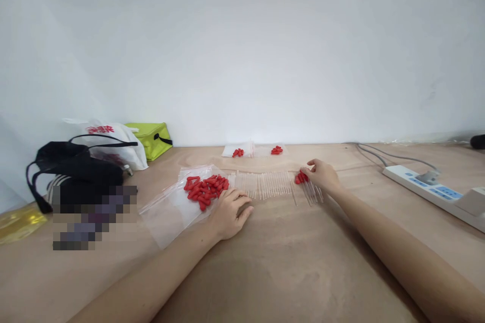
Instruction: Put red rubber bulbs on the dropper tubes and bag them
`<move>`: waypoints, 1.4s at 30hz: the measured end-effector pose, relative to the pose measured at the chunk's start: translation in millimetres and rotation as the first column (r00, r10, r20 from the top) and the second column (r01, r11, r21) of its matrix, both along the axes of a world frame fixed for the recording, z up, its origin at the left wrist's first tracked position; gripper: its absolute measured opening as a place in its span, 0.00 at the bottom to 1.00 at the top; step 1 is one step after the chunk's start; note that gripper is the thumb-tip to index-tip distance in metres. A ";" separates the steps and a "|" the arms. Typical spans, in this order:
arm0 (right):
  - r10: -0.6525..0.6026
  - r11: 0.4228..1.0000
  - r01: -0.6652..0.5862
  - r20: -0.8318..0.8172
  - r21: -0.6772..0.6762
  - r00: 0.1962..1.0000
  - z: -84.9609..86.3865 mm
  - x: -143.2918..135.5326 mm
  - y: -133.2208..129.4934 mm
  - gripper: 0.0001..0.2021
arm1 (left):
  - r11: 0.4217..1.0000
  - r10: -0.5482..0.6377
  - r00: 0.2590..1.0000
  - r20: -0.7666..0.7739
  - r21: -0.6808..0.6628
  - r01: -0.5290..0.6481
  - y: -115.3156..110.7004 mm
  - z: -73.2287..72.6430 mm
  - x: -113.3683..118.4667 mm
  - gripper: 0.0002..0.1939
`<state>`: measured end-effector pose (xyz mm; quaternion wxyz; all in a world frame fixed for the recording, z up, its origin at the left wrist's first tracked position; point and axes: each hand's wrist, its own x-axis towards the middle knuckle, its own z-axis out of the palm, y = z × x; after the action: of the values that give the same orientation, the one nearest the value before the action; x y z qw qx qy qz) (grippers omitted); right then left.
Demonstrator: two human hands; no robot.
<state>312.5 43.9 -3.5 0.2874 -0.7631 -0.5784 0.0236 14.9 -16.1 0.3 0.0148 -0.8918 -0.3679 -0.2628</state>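
Several small red rubber bulbs [204, 189] lie in a loose pile on clear plastic bags [166, 216] at centre left. My left hand [230, 213] rests at the pile's right edge with its fingers apart, none of the bulbs plainly gripped. A row of thin clear tubes [275, 184] lies side by side on the table between my hands. My right hand [321, 174] is at the row's right end, thumb and finger pinched on a red bulb [302, 176]. More clear tubes [312, 193] lie under and beside that hand.
Two small bags with red bulbs [238, 153] [276, 150] lie near the wall. At the left are a black bag [81, 171], a white bag [132, 149], a green box [151, 139] and yellow packaging [20, 224]. A white power strip [435, 194] with grey cables is at the right.
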 end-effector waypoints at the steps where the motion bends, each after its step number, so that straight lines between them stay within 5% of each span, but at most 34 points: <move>1: -0.004 1.000 0.004 0.015 0.000 1.000 2.7 -0.6 -1.1 0.16 | 1.000 0.001 1.000 -0.005 -0.001 -0.001 0.0 -0.1 -0.1 0.07; 8: 0.124 0.980 -0.082 0.230 -0.181 0.965 22.5 -18.2 -10.7 0.14 | 0.971 0.225 0.974 0.020 0.083 -0.226 1.8 -2.7 -0.7 0.07; 13: 0.151 0.955 -0.068 0.275 -0.288 0.949 21.0 -30.6 -15.0 0.14 | 0.938 0.324 0.946 0.010 0.124 -0.322 4.2 -3.2 -0.9 0.07; 19: 0.123 0.958 -0.043 0.270 -0.284 0.955 21.1 -30.8 -15.2 0.15 | 0.920 0.375 0.927 -0.004 0.128 -0.371 3.9 -3.6 0.1 0.07; 22: 0.176 0.963 -0.129 0.191 -0.237 0.966 27.0 -34.5 -19.3 0.13 | 0.895 0.433 0.901 -0.011 0.119 -0.429 7.9 -0.4 -1.0 0.08; 24: 0.345 0.925 -0.328 0.066 -0.192 0.936 31.1 -42.0 -25.5 0.11 | 0.868 0.490 0.871 -0.026 0.111 -0.485 14.4 4.2 -2.7 0.09; 27: 0.664 0.735 -0.664 -0.059 -0.136 0.746 34.3 -59.1 -38.9 0.08 | 0.820 0.570 0.820 -0.054 0.104 -0.563 28.0 13.0 -5.1 0.10; 30: 0.803 0.587 -0.795 -0.018 -0.155 0.596 32.5 -74.5 -50.4 0.06 | 0.786 0.618 0.779 -0.105 0.084 -0.612 41.0 19.7 -4.8 0.11; 37: 0.811 0.584 -0.794 0.120 -0.165 0.572 26.6 -84.9 -55.5 0.10 | 0.733 0.671 0.712 -0.208 0.041 -0.679 60.5 21.8 6.2 0.15; 42: 0.818 0.569 -0.801 0.030 -0.186 0.574 24.5 -89.2 -57.1 0.14 | 0.689 0.705 0.650 -0.284 0.053 -0.723 67.8 24.4 12.5 0.18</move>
<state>223.3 -13.2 21.0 0.1527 -0.4328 -0.8752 0.1532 27.4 51.7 24.7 0.1400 -0.7029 -0.6911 -0.0937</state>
